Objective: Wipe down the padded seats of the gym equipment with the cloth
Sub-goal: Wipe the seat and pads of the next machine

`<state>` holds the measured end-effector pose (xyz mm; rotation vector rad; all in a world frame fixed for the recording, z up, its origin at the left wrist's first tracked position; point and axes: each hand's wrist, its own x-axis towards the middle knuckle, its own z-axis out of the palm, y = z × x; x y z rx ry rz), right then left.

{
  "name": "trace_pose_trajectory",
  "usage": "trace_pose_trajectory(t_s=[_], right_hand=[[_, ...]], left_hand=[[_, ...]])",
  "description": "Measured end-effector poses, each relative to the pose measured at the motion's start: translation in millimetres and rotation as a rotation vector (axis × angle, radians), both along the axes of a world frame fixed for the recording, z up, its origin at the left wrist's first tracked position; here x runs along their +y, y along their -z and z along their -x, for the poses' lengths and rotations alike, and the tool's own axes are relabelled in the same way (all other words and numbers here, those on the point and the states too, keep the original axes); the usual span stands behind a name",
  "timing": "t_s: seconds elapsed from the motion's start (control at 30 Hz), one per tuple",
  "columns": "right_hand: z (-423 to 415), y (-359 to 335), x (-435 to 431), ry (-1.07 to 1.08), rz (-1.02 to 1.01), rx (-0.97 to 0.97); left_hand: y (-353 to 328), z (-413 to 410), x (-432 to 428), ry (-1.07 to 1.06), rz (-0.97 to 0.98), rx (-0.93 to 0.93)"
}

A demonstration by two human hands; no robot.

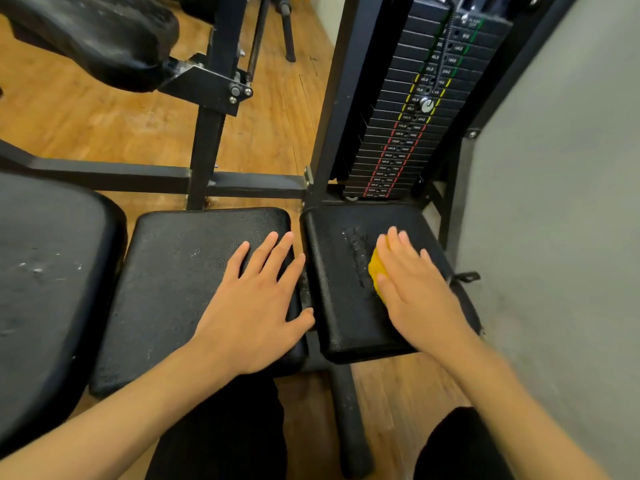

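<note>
Head view, looking down over two black padded seats set side by side with a narrow gap between them.

Right hand (412, 292): flat, fingers spread wide, palm down on a yellow cloth (376, 270). I log this as pressing rather than gripping; the fingers are not curled round the cloth. Most of the cloth is hidden under the palm, and only its left edge shows between thumb and forefinger. Cloth lies on the right pad (341, 289), toward its far right portion. A pale, speckled streak runs along the pad surface just left of the cloth. Fingertips look slightly blurred.

Left hand (258, 306): open, fingers splayed, holding nothing. It rests flat on the right edge of the middle pad (180, 278), with the thumb reaching over the gap toward the right pad.

A third, larger pad (45, 271) sits at the far left, with whitish scuffs on its surface. Another dark cushion (100, 36) is mounted higher on the frame (207, 140), upper left.

Behind the right pad stands the weight stack (412, 109), with its selector pin (427, 105) seated partway down. Grey wall (561, 202) at right, just beside the machine. Wood floor (104, 112) beneath. My view also shows dark trousers (235, 431) at bottom centre.
</note>
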<state>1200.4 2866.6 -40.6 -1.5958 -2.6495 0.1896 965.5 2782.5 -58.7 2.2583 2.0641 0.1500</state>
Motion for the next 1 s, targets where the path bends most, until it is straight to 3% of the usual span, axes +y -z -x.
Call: trace_pose_trajectory(t_s=[0.2,0.53,0.67,0.8,1.0], right_hand=[[-23,0,-54,-0.036,0.03,-0.032],[66,0,121,-0.055,0.04,-0.074],[78,3,140,-0.085,0.035,-0.162],[61,4,84,-0.096,-0.039,-0.078],[16,-1,-59,-0.119,0.03,0.0]], left_hand=[[3,-2,-1,0.012,-0.027,-0.03],[2,-1,1,-0.004,-0.035,-0.053],[-1,-1,-2,-0.05,-0.045,-0.063],[-3,-2,-5,-0.103,-0.063,-0.044],[-1,-4,-7,-0.138,-0.071,-0.051]])
